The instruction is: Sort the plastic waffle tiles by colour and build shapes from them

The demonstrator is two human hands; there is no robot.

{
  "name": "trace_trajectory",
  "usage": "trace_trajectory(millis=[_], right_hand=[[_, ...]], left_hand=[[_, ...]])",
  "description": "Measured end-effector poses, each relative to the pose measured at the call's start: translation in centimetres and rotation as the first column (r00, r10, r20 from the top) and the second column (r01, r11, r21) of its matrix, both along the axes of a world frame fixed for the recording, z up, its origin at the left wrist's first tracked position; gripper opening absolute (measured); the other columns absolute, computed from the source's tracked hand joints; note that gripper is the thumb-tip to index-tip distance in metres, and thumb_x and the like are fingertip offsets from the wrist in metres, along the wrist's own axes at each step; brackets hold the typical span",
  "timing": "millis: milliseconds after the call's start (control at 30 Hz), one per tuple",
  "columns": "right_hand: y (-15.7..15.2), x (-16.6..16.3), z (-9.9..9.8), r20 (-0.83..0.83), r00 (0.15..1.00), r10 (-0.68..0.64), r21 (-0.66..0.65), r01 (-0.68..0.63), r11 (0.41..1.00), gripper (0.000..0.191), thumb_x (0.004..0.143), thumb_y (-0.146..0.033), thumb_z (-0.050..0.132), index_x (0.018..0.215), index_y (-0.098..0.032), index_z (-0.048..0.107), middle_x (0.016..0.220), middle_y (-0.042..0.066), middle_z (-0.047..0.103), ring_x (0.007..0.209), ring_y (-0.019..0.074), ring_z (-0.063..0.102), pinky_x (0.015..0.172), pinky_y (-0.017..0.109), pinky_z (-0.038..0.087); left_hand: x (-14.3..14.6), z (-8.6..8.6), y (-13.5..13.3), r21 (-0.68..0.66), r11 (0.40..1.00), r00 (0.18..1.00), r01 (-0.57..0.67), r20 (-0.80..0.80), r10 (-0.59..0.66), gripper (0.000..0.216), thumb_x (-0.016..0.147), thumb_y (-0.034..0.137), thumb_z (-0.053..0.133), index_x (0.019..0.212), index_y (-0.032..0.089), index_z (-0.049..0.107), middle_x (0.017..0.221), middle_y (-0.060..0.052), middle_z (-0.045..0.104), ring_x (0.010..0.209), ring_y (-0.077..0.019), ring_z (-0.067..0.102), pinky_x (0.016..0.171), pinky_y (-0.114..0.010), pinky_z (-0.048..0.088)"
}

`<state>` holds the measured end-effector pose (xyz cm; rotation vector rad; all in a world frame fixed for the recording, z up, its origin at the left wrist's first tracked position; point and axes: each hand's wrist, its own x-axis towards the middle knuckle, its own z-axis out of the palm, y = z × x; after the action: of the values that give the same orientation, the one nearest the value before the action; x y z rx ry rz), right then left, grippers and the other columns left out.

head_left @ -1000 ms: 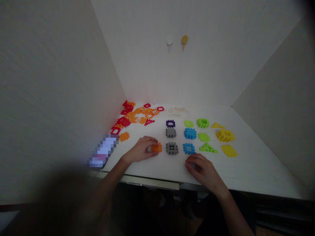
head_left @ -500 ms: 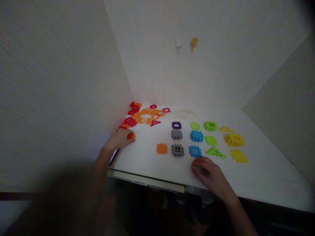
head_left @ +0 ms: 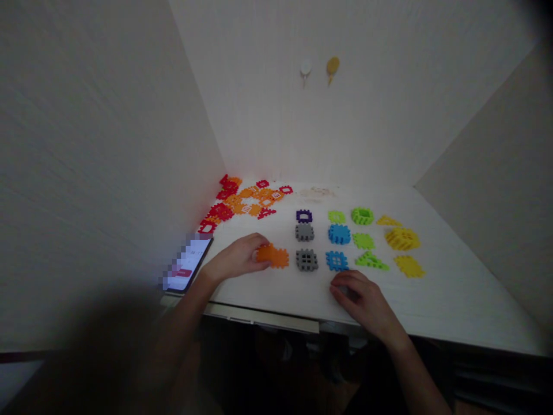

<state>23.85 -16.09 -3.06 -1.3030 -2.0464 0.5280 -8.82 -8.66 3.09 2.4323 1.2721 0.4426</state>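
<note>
My left hand (head_left: 244, 255) is closed on an orange square interlocking tile (head_left: 263, 253), pinched between thumb and fingers. It is at the left side of another orange tile (head_left: 281, 258) on the table; whether they overlap or only touch I cannot tell. My right hand (head_left: 365, 300) rests near the front edge, fingers loosely curved with a gap to the thumb and nothing seen in it. Just beyond its fingertips lies a blue window tile (head_left: 337, 261). A grey window tile stack (head_left: 306, 260) sits between the two hands.
Red and orange tiles (head_left: 248, 202) lie heaped in the back left corner. A phone (head_left: 189, 262) lies at the left edge. Grey (head_left: 305, 232), purple (head_left: 304, 216), blue (head_left: 339, 234), green (head_left: 363, 241) and yellow (head_left: 402, 238) pieces stand in columns. Walls (head_left: 276, 127) enclose the table.
My left hand has moved right from near the red pile to the orange tile, carrying an orange tile. The phone is now uncovered. My right hand has stayed in place; the view has shifted slightly.
</note>
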Motion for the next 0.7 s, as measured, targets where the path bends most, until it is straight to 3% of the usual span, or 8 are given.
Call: trace_trajectory(millis=[200,367,700], right_hand=[[0.0,-0.1,0.4,-0.003,1.000,0.005,-0.003,-0.005,1.000,0.017,0.086,-0.033,0.055,0.087,-0.022,0.067,0.093,0.007,0.066,0.092,0.0214,0.060,0.086,0.039,0.050],[0.1,0.0,0.0,-0.003,1.000,0.010,-0.007,-0.010,1.000,0.017,0.085,-0.034,0.055,0.089,-0.022,0.068,0.094,0.007,0.066,0.093,0.0220,0.060,0.085,0.040,0.050],[0.1,0.0,0.3,-0.009,1.000,0.003,0.008,-0.003,1.000,0.017,0.085,-0.033,0.055,0.088,-0.022,0.068,0.093,0.007,0.066,0.092,0.0218,0.061,0.085,0.040,0.050]], left_hand=[[2.9,-1.0,0.1,0.025,0.997,0.997,0.075,-0.001,-0.075,0.038,0.076,0.043,0.063,0.104,0.018,0.059,0.106,-0.009,0.061,0.100,-0.0250,0.057,0.093,-0.035,0.041],[3.0,-2.2,0.6,0.019,0.998,0.998,0.058,-0.001,-0.058,0.039,0.074,0.043,0.064,0.104,0.019,0.059,0.105,-0.009,0.061,0.099,-0.0254,0.057,0.091,-0.036,0.042],[3.3,-2.3,0.6,0.026,0.996,0.996,0.089,0.007,-0.090,0.038,0.076,0.041,0.063,0.106,0.019,0.059,0.108,-0.009,0.061,0.102,-0.0256,0.055,0.095,-0.037,0.040]])
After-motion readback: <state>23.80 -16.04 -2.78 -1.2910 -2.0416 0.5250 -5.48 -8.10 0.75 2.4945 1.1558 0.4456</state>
